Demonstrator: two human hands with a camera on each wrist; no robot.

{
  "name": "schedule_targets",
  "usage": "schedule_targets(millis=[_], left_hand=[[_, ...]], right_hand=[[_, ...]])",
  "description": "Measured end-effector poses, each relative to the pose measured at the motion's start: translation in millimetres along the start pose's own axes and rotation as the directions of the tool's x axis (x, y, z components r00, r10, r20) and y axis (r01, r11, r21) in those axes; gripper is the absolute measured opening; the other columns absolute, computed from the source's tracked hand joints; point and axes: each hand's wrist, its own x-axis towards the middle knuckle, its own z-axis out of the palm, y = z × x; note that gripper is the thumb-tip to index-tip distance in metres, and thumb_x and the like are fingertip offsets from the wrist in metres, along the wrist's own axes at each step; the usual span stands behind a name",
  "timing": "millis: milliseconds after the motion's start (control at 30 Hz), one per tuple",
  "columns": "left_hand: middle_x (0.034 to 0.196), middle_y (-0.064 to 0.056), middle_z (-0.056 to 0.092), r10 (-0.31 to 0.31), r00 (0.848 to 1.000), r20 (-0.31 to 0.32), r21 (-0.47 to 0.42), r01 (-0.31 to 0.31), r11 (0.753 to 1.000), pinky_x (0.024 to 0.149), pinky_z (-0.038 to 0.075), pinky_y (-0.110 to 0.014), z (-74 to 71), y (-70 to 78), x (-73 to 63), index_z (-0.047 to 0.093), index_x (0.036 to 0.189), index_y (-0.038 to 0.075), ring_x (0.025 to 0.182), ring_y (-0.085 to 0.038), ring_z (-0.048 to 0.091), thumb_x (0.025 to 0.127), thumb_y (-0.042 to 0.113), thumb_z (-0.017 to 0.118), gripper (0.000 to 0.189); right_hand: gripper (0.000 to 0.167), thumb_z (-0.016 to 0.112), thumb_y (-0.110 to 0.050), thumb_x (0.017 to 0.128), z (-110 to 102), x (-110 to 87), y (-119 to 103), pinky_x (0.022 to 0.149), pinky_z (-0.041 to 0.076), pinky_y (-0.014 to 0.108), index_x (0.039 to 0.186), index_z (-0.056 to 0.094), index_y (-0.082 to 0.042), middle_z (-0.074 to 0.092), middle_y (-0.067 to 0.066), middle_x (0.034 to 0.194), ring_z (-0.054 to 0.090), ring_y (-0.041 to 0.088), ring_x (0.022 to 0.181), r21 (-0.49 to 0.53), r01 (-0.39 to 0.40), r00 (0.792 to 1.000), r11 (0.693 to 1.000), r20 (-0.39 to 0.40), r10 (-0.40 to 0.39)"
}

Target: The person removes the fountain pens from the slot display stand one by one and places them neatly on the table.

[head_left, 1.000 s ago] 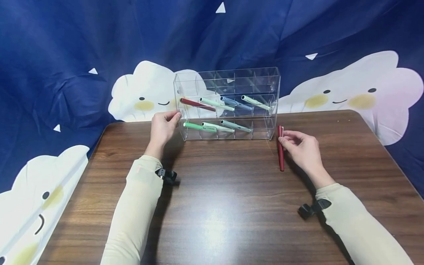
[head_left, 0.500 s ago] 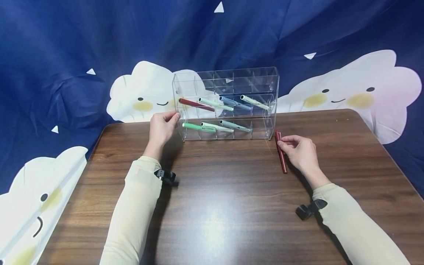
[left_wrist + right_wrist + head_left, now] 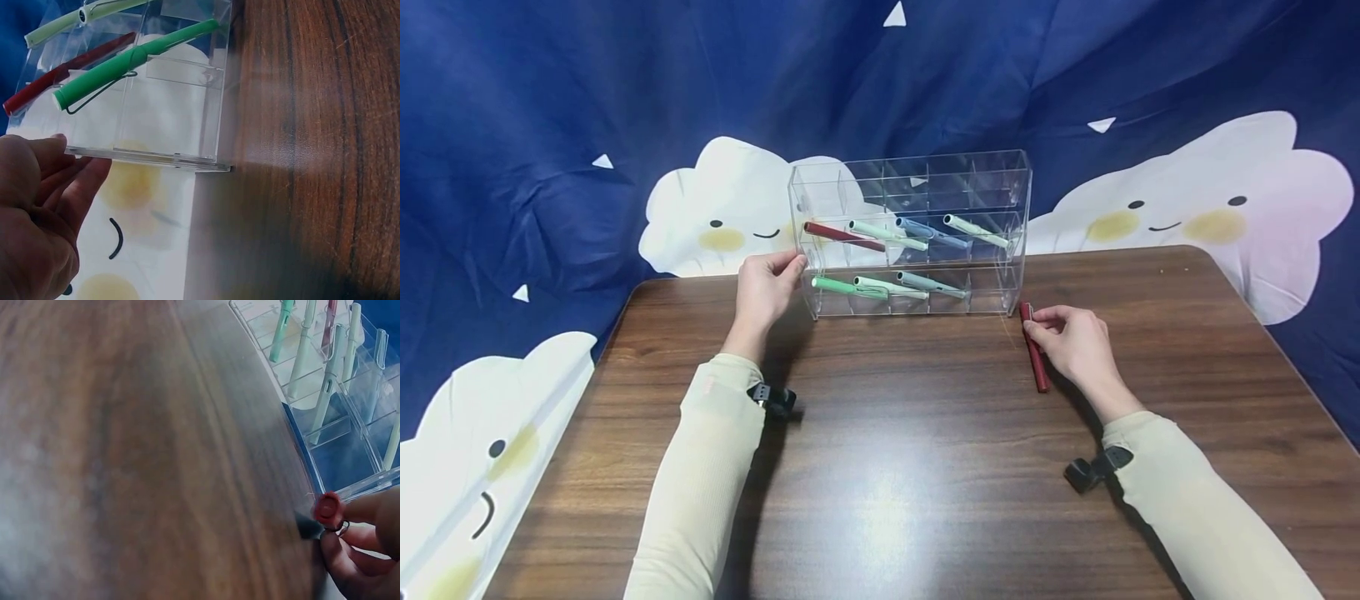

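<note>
From here, the right hand [image 3: 1071,346] pinches a red clip pen [image 3: 1037,358] near its clip, just beside the clear acrylic rack [image 3: 910,264] — the left hand [image 3: 766,285] pinches the rack's side. The pen looks light, stiff, smooth — probably best held mid-barrel.

There are eight pens [image 3: 1036,358], one clear rack [image 3: 988,292], one wooden table [image 3: 925,433], one left hand [image 3: 763,292] and one right hand [image 3: 1077,346].

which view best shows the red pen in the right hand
The head view: the red pen shows lengthwise there. The right wrist view shows mainly one end; the left wrist view shows none of it.
</note>
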Motion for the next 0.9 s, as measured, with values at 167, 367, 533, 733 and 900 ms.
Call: schedule_targets(millis=[167,367,533,733,900], left_hand=[[0.111,-0.022,0.081,-0.001,1.0,0.0,0.012,0.001,1.0,0.063,0.05,-0.006,0.2,0.7,-0.5,0.079,0.123,0.0,0.072,0.003,0.061,0.105,0.015,0.071,0.024],[0.113,-0.022,0.081,-0.006,1.0,0.0,-0.002,0.006,1.0,0.065,0.051,-0.006,-0.3,1.3,-1.7,0.079,0.123,-0.001,0.075,0.001,0.063,0.105,0.014,0.071,0.024],[0.116,-0.022,0.081,-0.015,1.0,0.007,-0.002,0.015,1.0,0.067,0.052,-0.007,-0.9,1.7,-1.4,0.079,0.124,0.0,0.081,-0.007,0.07,0.106,0.015,0.071,0.025],[0.117,-0.021,0.081,-0.018,1.0,0.006,0.009,0.018,1.0,0.086,0.061,-0.03,-0.5,1.4,0.2,0.078,0.126,0.001,0.099,-0.026,0.076,0.105,0.018,0.07,0.029],[0.119,-0.022,0.08,-0.023,1.0,0.002,0.001,0.023,1.0,0.098,0.06,-0.046,0.4,0.4,1.1,0.078,0.127,0.0,0.11,-0.032,0.075,0.105,0.022,0.069,0.032]], right_hand=[[0.023,0.074,-0.017,0.099,0,0.0,-1,0.081,0.051,0.043,0.109,0.079,0.003,0.08,0.023,0.094,0.073,0.031,0.082,-0.022,0.018,1.0,1.0,0.016,-0.018],[0.023,0.072,-0.015,0.1,-1,-1.3,0,0.082,0.051,0.045,0.112,0.079,0.004,0.08,0.024,0.096,0.074,0.036,0.086,-0.034,0.026,0.999,0.999,0.026,-0.026],[0.025,0.071,-0.016,0.101,-4,-2.3,0,0.082,0.051,0.044,0.114,0.079,0.004,0.08,0.023,0.095,0.073,0.034,0.086,-0.035,0.01,1.0,0.999,0.027,-0.009],[0.028,0.07,-0.018,0.103,-10,-3.3,2,0.072,0.048,0.023,0.118,0.078,0.005,0.081,0.022,0.094,0.066,0.005,0.066,-0.008,-0.021,0.999,1.0,0.043,0.022],[0.029,0.071,-0.019,0.103,-15,-4.7,5,0.069,0.042,0.013,0.119,0.077,0.005,0.081,0.024,0.095,0.064,-0.002,0.062,0.01,-0.02,0.999,1.0,0.027,0.02]])
